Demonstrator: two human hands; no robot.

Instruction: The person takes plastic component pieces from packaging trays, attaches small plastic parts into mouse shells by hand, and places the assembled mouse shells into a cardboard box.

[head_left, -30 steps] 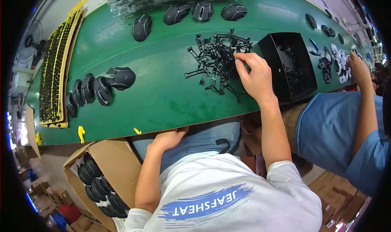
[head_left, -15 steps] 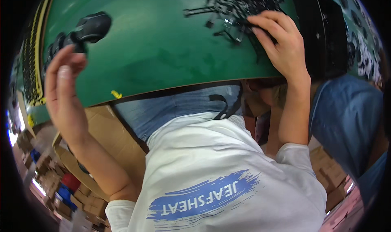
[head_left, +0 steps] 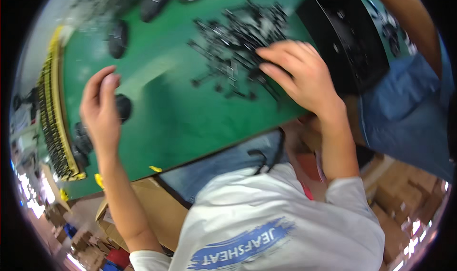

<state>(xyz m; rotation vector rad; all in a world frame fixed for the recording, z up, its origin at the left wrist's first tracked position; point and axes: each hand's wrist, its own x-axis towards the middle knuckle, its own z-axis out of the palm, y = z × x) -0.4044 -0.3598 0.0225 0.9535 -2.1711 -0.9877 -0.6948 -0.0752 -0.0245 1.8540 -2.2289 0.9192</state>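
While the picture blurs toward its rim, a seated person leans over a green table with both bare hands raised above it. At about one o'clock from the centre, the right hand lies palm down on a heap of small black plastic parts, its fingers spread narrowly and pressing into the near edge of the pile; whether anything is pinched between them cannot be told. That heap stretches from ten o'clock to four o'clock across the table, and its bulk lies just beyond the fingertips, toward eleven o'clock from the hand.

At nine o'clock the left hand hangs loosely open and empty, fingers lightly curled, just above a rounded black shell that shows beside it, touching or not cannot be told. More such shells lie in a row toward eight o'clock, others toward eleven. Of the two hands, the right is plainly the nearer to the heap; the left is well apart from it.

A black tray stands just beside the right hand at two o'clock. Yellow-edged stacks line the table's left edge. A co-worker's blue sleeve shows at three o'clock, and an open cardboard carton sits below the table at seven o'clock.
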